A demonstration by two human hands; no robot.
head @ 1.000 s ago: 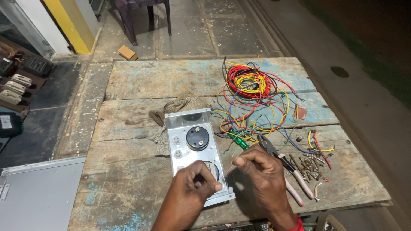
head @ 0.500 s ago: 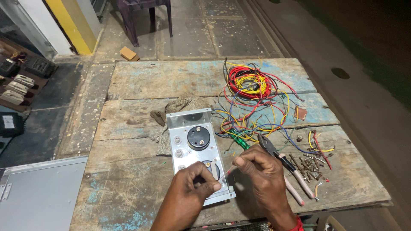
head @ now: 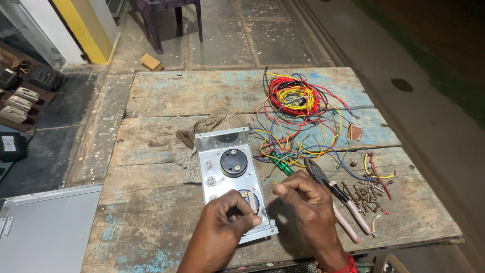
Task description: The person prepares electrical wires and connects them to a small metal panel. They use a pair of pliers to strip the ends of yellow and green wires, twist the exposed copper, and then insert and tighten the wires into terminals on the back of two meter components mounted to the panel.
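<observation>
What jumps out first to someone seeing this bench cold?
The tangle of red, yellow and blue wires at the far right of the worn wooden table. Then the metal panel with round gauges at the near edge, where the left hand and right hand pinch something small.

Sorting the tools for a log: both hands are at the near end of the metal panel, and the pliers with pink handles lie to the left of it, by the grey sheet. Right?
Not quite. The head view shows the pliers lying right of the metal panel, beside the right hand, not by the grey sheet. Both hands, left hand included, are at its near end.
</observation>
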